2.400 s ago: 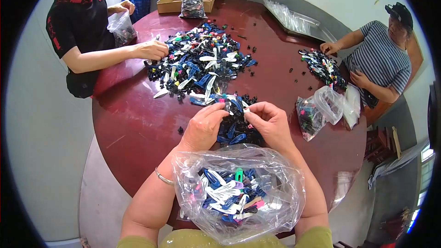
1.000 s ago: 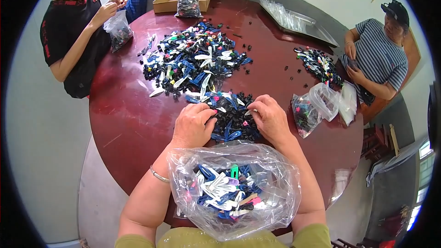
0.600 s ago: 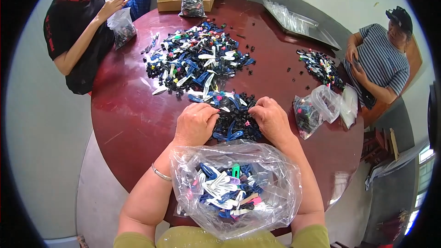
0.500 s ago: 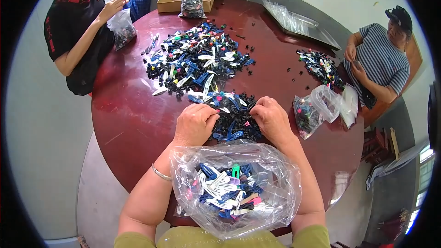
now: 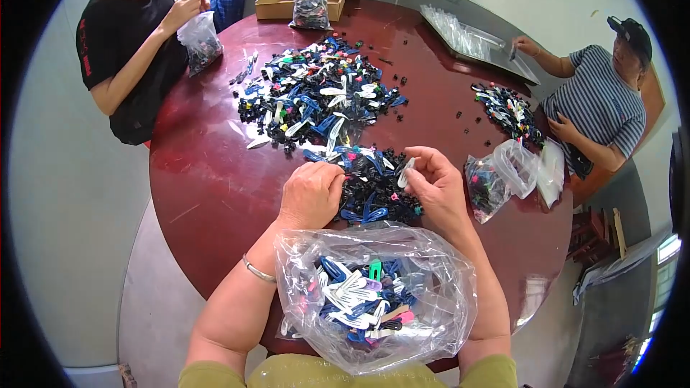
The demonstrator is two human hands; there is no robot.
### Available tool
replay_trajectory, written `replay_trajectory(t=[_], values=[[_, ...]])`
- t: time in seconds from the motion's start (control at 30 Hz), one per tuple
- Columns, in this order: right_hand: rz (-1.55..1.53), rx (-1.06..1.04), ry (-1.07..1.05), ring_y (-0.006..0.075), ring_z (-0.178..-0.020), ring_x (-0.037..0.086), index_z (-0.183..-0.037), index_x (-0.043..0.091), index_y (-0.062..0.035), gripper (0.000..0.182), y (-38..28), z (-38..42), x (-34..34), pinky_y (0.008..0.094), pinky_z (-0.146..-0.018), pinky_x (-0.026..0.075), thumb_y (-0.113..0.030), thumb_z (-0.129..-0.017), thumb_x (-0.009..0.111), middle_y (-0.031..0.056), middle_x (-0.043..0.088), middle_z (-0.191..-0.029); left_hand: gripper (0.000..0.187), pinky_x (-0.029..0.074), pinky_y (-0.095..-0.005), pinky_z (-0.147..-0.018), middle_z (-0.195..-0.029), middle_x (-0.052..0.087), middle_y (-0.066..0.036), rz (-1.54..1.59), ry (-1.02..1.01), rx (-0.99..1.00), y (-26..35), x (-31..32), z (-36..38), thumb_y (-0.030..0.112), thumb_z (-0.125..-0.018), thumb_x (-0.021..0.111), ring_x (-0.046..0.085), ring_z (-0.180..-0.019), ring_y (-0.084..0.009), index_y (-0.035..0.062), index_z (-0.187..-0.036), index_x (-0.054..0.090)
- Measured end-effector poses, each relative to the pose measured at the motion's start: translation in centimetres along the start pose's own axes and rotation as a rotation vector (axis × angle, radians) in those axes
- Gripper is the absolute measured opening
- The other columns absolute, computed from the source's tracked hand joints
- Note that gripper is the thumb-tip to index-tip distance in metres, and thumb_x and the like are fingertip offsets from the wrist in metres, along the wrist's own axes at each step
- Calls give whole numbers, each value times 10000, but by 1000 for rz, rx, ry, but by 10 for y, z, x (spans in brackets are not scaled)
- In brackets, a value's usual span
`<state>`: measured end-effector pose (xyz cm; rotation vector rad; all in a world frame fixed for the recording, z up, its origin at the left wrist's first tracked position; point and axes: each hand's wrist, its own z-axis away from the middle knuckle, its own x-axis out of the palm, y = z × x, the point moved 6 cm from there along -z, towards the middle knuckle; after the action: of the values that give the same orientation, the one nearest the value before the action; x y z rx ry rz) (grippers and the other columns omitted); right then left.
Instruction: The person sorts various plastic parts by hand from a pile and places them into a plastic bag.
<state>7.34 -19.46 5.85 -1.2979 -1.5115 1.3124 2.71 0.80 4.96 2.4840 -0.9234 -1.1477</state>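
My right hand (image 5: 437, 185) pinches a white snap hair clip (image 5: 406, 173) between thumb and fingers, just above the right side of a small near pile of black and blue clips (image 5: 370, 190). At that pile's left edge is my left hand (image 5: 310, 190), fingers bent and pressed together; whatever they may hold is hidden. Between my forearms an open clear plastic bag (image 5: 445, 284) contains white and blue snap clips, with some green, pink and purple ones.
A large mixed heap of clips (image 5: 316, 93) covers the table's middle. To the right are a smaller pile (image 5: 509, 111) and a part-filled bag (image 5: 496, 179). A metal tray (image 5: 496, 57) and cardboard box (image 5: 273, 7) stand behind. Two people work at the sides.
My right hand has lifted slightly and turned, now showing a white clip in its fingers. The person at right has reached one hand out to the tray. My left hand stays near the pile.
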Motion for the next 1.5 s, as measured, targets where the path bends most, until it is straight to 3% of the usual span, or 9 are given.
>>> replay_trajectory(t=[0.33,0.5,0.63,0.93,1.07,1.27,1.4,1.43,1.5], values=[[-130,-52,-21,56,-722,609,-950,661,18,83,-63,18,-11,192,-644,486,-18,-876,653,20,664,-846,55,499,-392,-678,-785,658,-89,-15,-29,-49,-3,-1,0,87,-753,698,632,-759,-296,52,-763,656],[-290,-154,-435,75,-795,599,-1028,672,34,180,-118,57,18,194,-699,459,40,-848,653,36,666,-879,62,497,-393,-717,-794,663,-88,1,-58,-80,-2,-1,0,107,-752,694,636,-779,-290,59,-759,655],[3,-12,-121,54,-771,582,-1028,676,16,177,-72,28,9,192,-677,462,11,-851,670,25,666,-877,58,498,-388,-682,-784,657,-87,29,-33,-51,-3,-1,1,91,-750,703,634,-764,-290,55,-762,659],[580,-205,-148,155,-644,600,-931,720,-70,174,18,7,22,279,-593,480,-135,-771,735,58,619,-802,74,499,-380,-712,-796,658,-90,110,-136,59,6,7,2,97,-754,715,636,-779,-286,49,-782,667],[622,-289,-73,169,-636,610,-864,713,-61,106,11,11,24,288,-571,470,-116,-773,724,65,617,-791,97,499,-377,-713,-796,659,-90,130,-130,95,8,7,3,115,-760,720,637,-779,-288,44,-811,677],[242,-3,73,65,-671,585,-829,684,8,59,-17,7,-8,211,-602,456,-46,-814,703,23,659,-771,165,487,-395,-790,-916,669,-129,-138,-44,-60,-11,-17,-6,161,-813,684,627,-871,-315,11,-880,669],[174,-64,-78,29,-657,537,-840,684,2,79,-78,26,-12,192,-580,419,-36,-784,725,14,632,-754,559,369,-477,-1013,-1262,523,-279,-223,-361,-256,-16,-16,-3,384,-856,647,482,-1183,-429,-39,-1202,533],[194,-131,-178,29,-652,532,-848,684,4,94,-93,34,-7,195,-575,416,-33,-774,729,17,628,-760,895,229,-517,-1117,-1423,328,-338,-174,-535,-355,-25,-7,5,550,-802,656,295,-1349,-461,-63,-1375,345],[203,-177,-285,37,-635,527,-865,683,7,124,-109,46,1,206,-566,415,-28,-758,734,27,622,-778,1051,185,-533,-1126,-1434,288,-358,-242,-597,-298,-23,3,15,642,-744,657,245,-1369,-471,-79,-1411,282]])
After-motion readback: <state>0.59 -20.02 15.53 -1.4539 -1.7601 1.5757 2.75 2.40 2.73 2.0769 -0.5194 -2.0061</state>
